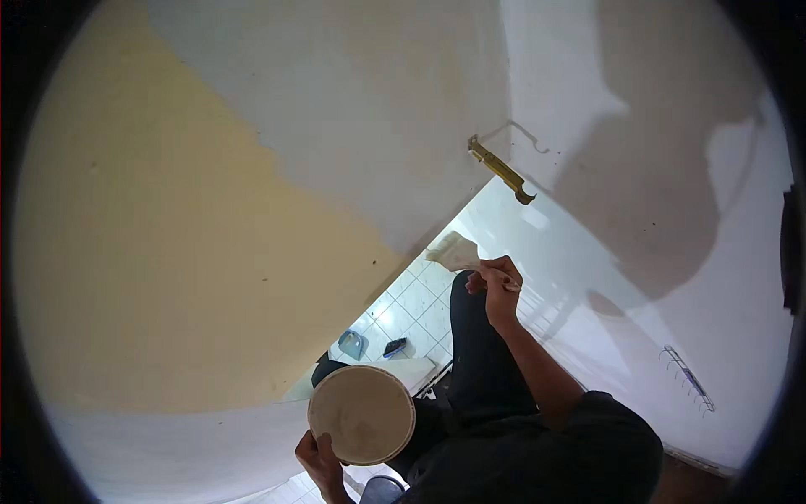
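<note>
Right hand (501, 290) had the brush (456, 252), fingers curled round the handle, grip firm as far as I could see. Left hand (319, 460) was clamped on the round tub (411, 416), thumb lapped over the rim at lower left; its other fingers were mostly hidden, so couldn't tell how they sat underneath.

Key geometry: brush long axis ran from the handle end at lower right to the bristles at upper left, so the bristles faced away from the body, toward the lower edge of the two-tone wall (201, 277). In view, the tips sat just beside that edge (depth was ambiguous in one fisheye view, so contact or gap: couldn't tell). The yellow-to-grey boundary met the edge up and left of the bristles. Right hand was the nearer one to that spot; left was well apart, down and left.

Tub lay below and left of the right hand, mouth turned up at the camera, beige inside. Brush and tub were clear of each other, with a dark trouser leg (472, 353) partly between them in view.

Around it: brass-coloured bracket (504, 172) above the right hand, near the corner. White wall on the right (588, 378) carried a hook rack (690, 382) and a big shadow. Tiled floor (416, 300) far below, with a blue-grey dustpan (352, 344) and a dark brush head (395, 347).
</note>
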{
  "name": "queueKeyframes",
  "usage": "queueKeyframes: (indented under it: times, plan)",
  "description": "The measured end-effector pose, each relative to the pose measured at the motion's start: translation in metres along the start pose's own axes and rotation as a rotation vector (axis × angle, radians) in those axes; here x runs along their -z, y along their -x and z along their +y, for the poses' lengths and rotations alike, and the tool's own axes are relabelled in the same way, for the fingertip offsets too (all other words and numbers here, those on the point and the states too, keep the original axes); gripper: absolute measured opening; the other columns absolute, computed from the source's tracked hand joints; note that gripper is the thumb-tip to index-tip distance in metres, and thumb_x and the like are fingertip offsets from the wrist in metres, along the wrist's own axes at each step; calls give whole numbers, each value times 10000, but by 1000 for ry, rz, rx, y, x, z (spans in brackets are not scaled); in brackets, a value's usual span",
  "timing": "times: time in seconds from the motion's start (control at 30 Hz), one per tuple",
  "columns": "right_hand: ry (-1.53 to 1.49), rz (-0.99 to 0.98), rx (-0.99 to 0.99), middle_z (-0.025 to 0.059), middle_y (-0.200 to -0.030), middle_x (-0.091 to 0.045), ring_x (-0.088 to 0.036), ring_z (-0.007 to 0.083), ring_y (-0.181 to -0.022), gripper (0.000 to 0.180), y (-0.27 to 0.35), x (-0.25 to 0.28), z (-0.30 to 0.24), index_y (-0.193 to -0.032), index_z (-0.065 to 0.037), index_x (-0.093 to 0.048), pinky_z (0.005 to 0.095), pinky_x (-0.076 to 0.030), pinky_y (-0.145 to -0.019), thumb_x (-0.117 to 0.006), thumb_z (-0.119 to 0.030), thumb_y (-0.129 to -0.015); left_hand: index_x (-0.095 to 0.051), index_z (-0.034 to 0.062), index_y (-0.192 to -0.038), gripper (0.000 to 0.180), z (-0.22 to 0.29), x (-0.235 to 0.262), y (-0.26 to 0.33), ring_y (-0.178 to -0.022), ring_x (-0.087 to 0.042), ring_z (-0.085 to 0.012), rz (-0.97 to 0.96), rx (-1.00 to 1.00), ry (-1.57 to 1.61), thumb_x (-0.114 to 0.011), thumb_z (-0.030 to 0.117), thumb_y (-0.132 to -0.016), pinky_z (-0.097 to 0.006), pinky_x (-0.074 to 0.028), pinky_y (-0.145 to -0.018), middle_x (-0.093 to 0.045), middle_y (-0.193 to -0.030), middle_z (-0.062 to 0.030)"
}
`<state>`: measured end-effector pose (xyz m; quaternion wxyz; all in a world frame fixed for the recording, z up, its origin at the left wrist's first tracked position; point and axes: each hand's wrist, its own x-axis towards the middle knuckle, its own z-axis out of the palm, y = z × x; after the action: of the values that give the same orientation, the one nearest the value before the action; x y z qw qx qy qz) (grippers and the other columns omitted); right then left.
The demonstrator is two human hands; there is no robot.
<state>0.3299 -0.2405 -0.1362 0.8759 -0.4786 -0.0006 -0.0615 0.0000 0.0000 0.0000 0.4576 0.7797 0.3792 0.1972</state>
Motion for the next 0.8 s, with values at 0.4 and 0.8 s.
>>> queueKeyframes:
  times: [0.4, 0.8]
  plan:
    - [-29, -162, 216, 140, -773, -697, -708, 200, -629, 93, -13, -106, -147, -991, 21, -591, 318, -583, -572, -616, -66, -971, -528, -45, -663, 270, -33, 6, -1, -454, -440, -99, 28, -75, 65, -569, 144, -850, -320, -330, -406, -501, -542, -36]
    - [-19, -222, 483, 153, -731, -698, -697, 224, -610, 60, -27, -124, -154, -987, 7, -574, 345, -568, -600, -599, -34, -952, -602, -46, -734, 292, -7, 6, 5, -408, -491, -111, -17, 7, 143, -575, 194, -898, -298, -362, -364, -547, -549, -49]
